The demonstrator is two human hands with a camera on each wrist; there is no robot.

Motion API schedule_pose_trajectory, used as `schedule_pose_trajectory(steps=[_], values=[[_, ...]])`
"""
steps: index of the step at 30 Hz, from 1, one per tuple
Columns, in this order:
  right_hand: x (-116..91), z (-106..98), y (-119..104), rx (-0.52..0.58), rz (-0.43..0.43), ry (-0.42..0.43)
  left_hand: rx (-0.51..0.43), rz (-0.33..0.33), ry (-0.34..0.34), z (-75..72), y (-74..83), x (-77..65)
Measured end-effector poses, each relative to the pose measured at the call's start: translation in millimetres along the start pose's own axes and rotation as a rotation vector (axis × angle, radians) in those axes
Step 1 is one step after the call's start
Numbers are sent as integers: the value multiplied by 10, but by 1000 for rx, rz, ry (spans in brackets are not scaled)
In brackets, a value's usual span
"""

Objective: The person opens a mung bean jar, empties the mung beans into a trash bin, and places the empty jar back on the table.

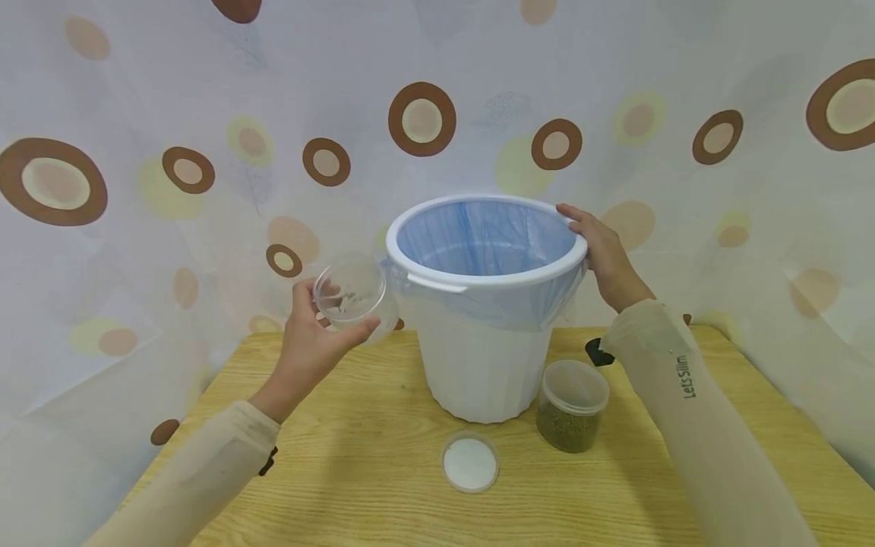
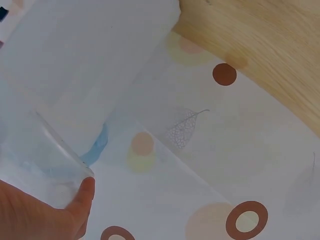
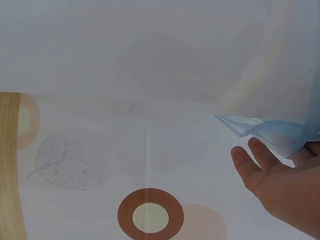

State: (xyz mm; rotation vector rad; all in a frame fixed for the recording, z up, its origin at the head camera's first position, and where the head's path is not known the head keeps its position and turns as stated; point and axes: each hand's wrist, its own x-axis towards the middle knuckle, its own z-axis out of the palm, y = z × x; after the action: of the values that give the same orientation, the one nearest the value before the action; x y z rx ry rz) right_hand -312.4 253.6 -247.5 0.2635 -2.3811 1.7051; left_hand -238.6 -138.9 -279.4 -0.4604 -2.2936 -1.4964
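My left hand (image 1: 313, 338) grips a clear round plastic tub (image 1: 390, 308) beside the bin's left side. The tub is tilted, its mouth towards the head camera, with a few small dark bits visible inside. A white trash bin (image 1: 478, 357) stands on the table, lined with a thin blue bag (image 1: 478, 228) folded over its rim. My right hand (image 1: 604, 254) holds the bin's right rim, some fingertips over the edge. In the right wrist view, two fingers of the right hand (image 3: 280, 185) hang loose below the bag's fold.
A second clear tub (image 1: 573, 425), partly filled with greenish grains, stands at the bin's front right. A small round white-centred lid or dish (image 1: 470, 463) lies in front of the bin. Behind the wooden table (image 1: 342, 425) hangs a circle-patterned sheet (image 1: 478, 68).
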Motion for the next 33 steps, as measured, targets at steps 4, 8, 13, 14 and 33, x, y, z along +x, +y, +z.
schedule_pose_trajectory(steps=[4, 8, 13, 14, 33], values=[[3, -1, 7, 7, -3, -1, -16, -28, -19, 11, -7, -20], [-6, 1, -1, 7, -1, 2, -10, -38, -27, 29, -31, -27], [-7, 2, -5, 8, 1, 3, -4, -52, -35, 50, -79, -40], [-6, 2, -4, 6, 2, 2, -4, -57, -36, 54, -87, -45], [-24, 1, -6, -27, -7, 4, 14, -115, -65, 154, -180, -126]])
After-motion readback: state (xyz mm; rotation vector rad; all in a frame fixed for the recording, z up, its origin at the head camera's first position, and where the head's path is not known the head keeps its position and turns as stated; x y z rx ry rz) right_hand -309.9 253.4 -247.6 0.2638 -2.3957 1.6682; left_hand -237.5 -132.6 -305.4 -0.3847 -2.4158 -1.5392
